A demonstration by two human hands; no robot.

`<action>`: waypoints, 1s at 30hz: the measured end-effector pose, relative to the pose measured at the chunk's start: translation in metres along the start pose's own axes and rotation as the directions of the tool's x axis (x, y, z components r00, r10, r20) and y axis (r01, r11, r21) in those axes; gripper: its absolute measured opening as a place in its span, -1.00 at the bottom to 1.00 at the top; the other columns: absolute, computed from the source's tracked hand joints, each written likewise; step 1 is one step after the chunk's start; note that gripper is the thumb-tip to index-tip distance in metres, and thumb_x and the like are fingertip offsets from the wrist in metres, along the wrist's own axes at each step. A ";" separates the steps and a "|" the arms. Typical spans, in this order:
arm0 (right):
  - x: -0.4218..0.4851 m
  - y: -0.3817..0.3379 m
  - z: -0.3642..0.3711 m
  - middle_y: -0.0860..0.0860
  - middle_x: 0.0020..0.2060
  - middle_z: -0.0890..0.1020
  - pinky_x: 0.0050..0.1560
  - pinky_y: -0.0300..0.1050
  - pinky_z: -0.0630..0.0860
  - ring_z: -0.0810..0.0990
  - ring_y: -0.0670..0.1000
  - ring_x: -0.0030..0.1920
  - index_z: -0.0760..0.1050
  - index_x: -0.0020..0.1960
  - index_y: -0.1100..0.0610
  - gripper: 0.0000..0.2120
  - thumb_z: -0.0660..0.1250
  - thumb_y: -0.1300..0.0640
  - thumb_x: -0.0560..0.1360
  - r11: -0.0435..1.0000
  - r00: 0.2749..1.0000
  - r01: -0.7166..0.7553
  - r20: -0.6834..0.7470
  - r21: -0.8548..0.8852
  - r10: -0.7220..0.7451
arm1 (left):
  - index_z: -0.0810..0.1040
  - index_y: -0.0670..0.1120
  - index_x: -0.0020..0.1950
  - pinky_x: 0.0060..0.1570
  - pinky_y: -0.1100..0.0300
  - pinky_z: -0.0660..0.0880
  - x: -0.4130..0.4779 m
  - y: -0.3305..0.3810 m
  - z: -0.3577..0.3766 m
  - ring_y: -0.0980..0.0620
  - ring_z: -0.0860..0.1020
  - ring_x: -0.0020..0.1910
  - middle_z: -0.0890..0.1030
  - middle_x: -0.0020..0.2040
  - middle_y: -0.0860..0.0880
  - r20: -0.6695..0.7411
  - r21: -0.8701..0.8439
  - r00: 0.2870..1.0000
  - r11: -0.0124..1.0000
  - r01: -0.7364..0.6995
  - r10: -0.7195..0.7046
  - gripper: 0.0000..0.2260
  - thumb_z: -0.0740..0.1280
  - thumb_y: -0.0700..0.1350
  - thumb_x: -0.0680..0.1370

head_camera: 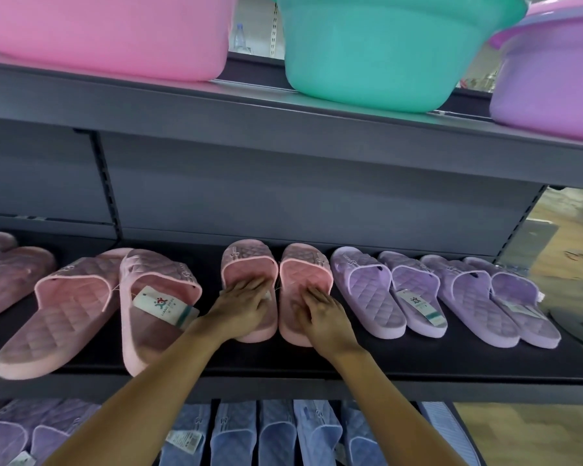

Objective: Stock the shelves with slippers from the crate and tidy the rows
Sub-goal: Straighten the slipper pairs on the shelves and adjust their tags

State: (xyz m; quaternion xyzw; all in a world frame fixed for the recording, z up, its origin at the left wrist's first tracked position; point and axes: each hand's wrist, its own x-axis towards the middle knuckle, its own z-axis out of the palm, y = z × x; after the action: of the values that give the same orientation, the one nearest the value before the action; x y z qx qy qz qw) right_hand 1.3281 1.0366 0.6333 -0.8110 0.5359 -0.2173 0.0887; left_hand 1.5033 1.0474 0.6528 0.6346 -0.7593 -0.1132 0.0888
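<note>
Slippers point(248, 268) lie flat beneath left grip point(241, 306) and right grip point(323, 312).

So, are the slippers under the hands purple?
No, the left hand and right hand rest flat on the pink slippers; the purple slippers lie to their right.

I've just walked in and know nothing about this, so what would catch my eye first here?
Two bare hands, the left hand and the right hand, rest on a pink pair of slippers in the middle of a dark shelf. Purple slippers are lined up to the right of them. On the shelf above sit bright plastic tubs: a pink tub at left, a teal basin in the middle and a purple basin at right.
</note>
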 end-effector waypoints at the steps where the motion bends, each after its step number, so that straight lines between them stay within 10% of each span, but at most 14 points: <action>1: 0.000 -0.001 -0.001 0.15 0.35 0.43 0.36 -0.09 0.22 0.32 0.10 0.41 0.42 0.32 0.24 -0.20 -0.21 -0.23 0.38 1.000 1.000 -0.007 0.010 -0.002 0.007 | -0.03 0.00 0.53 0.42 0.17 -0.09 -0.001 0.000 0.000 0.09 -0.04 0.51 -0.03 0.55 0.05 -0.008 -0.001 1.000 1.000 -0.007 0.007 -0.55 -0.01 -0.08 0.65; 13: -0.025 -0.023 -0.052 0.04 0.37 0.39 0.30 -0.08 0.23 0.37 0.09 0.33 0.27 0.41 0.08 -0.55 0.17 0.00 0.56 0.981 0.995 0.094 0.002 -0.171 -0.095 | 0.30 -0.02 0.44 0.41 0.12 0.11 -0.048 -0.007 -0.024 -0.01 0.24 0.42 0.28 0.45 0.03 -0.234 -0.017 0.970 0.997 -0.071 0.065 -0.57 0.23 -0.09 0.57; 17: -0.035 -0.046 -0.048 0.15 0.06 0.63 0.00 0.05 0.52 0.62 0.20 0.01 0.52 0.18 0.18 -0.60 0.30 0.00 0.41 0.970 0.970 0.207 -0.100 -0.130 -0.220 | 0.42 -0.07 0.36 0.32 0.00 0.27 -0.089 -0.024 -0.037 -0.10 0.36 0.36 0.41 0.37 -0.06 -0.375 -0.043 0.927 0.999 -0.030 0.012 -0.53 0.15 0.02 0.48; 21: -0.036 -0.076 -0.035 0.05 0.32 0.46 0.26 -0.08 0.28 0.40 0.09 0.32 0.36 0.36 0.11 -0.57 0.27 0.02 0.53 0.968 0.969 0.247 -0.017 -0.035 -0.247 | 0.47 -0.06 0.30 0.24 -0.05 0.38 -0.126 -0.050 -0.047 -0.10 0.44 0.27 0.48 0.31 -0.06 -0.412 -0.039 0.910 0.999 0.035 -0.048 -0.51 0.09 0.05 0.43; 30: -0.016 -0.140 0.005 0.03 0.31 0.46 0.28 -0.05 0.34 0.41 0.06 0.31 0.35 0.36 0.10 -0.57 0.26 0.02 0.53 0.935 0.934 0.352 0.046 0.035 -0.354 | 0.49 -0.13 0.29 0.28 0.02 0.37 -0.171 -0.115 -0.057 -0.11 0.47 0.26 0.52 0.27 -0.12 -0.409 -0.070 0.900 0.988 0.135 -0.151 -0.40 0.02 0.19 0.43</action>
State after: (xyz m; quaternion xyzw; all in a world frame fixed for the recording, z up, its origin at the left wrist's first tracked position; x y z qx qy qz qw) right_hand 1.4412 1.1081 0.6772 -0.8982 0.3763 -0.2154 0.0726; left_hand 1.6584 1.1932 0.6759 0.6962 -0.6723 0.0021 0.2514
